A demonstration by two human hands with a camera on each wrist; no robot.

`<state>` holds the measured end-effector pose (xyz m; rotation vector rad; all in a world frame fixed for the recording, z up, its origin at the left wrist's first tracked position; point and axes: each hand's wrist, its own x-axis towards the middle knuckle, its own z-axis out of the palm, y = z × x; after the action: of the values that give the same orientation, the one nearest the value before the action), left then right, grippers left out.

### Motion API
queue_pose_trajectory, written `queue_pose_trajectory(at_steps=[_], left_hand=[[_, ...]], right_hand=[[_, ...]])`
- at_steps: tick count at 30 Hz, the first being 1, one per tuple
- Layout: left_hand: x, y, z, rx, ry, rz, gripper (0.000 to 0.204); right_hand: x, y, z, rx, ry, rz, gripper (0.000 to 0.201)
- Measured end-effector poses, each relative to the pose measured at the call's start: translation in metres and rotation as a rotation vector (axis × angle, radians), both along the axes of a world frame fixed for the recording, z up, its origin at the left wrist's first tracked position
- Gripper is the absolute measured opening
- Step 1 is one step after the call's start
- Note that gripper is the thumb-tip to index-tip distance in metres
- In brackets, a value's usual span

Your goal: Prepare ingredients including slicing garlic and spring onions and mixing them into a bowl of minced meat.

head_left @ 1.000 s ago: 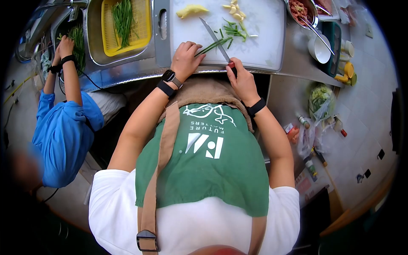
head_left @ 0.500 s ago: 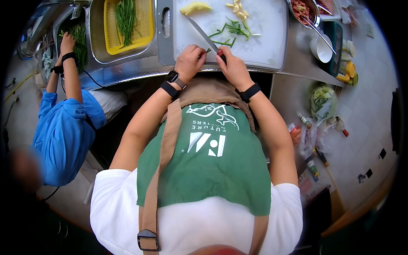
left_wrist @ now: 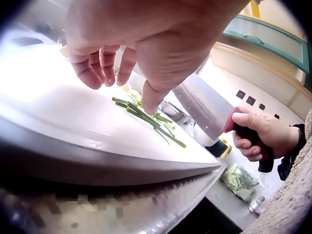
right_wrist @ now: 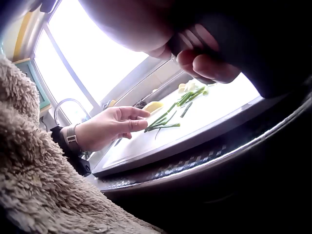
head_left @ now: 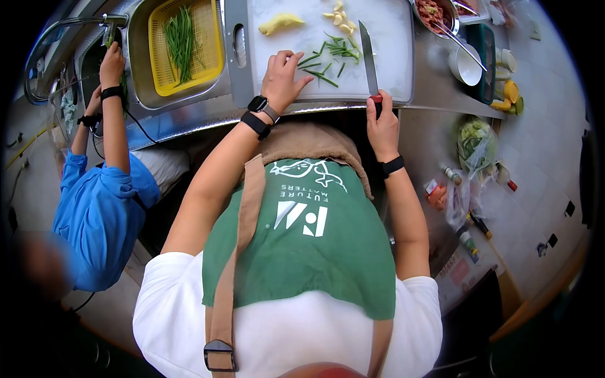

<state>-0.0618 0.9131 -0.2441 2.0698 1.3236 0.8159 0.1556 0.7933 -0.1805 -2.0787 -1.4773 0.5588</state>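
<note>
My right hand (head_left: 382, 129) grips the dark handle of a kitchen knife (head_left: 368, 60), its blade pointing away over the right part of the white cutting board (head_left: 271, 50). In the left wrist view the knife's red collar and broad blade show clearly. Over the board's near side, my left hand (head_left: 282, 80) hangs with fingers loosely bent and apart, holding nothing. Beside its fingertips lie cut green scallion pieces (left_wrist: 146, 117). More chopped scallion (head_left: 342, 49) lies farther back. Peeled garlic cloves (head_left: 339, 17) and a piece of peeled ginger (head_left: 281, 24) rest along the board's far side.
Left of the board, a yellow basket (head_left: 217, 50) of long green stalks sits in the sink (head_left: 140, 94). Another person in a blue shirt (head_left: 101, 214) works at the far left. At right stand a bowl of minced meat (head_left: 432, 14) and a white bowl (head_left: 465, 66).
The knife has swung right, away from my left hand, its blade now pointing nearly straight back. My left hand has let go of the scallions and opened; cut pieces now lie beside it.
</note>
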Motion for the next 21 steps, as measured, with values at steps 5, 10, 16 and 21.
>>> queue_pose_trajectory(at_steps=[5,10,16,21], left_hand=[[0.008,0.003,-0.009,-0.062,0.040,-0.124,0.046],[0.030,0.019,-0.004,-0.026,0.020,-0.194,0.057],[0.056,0.040,0.008,-0.047,0.145,-0.265,0.080],[0.067,0.047,0.012,-0.134,0.247,-0.314,0.075]], right_hand=[[0.024,-0.001,-0.009,0.009,-0.286,-0.063,0.042],[0.043,0.012,-0.040,-0.007,-0.465,-0.033,0.051],[0.038,0.036,-0.033,-0.045,-0.633,-0.006,0.052],[0.018,0.089,-0.024,0.031,-0.282,0.258,0.063]])
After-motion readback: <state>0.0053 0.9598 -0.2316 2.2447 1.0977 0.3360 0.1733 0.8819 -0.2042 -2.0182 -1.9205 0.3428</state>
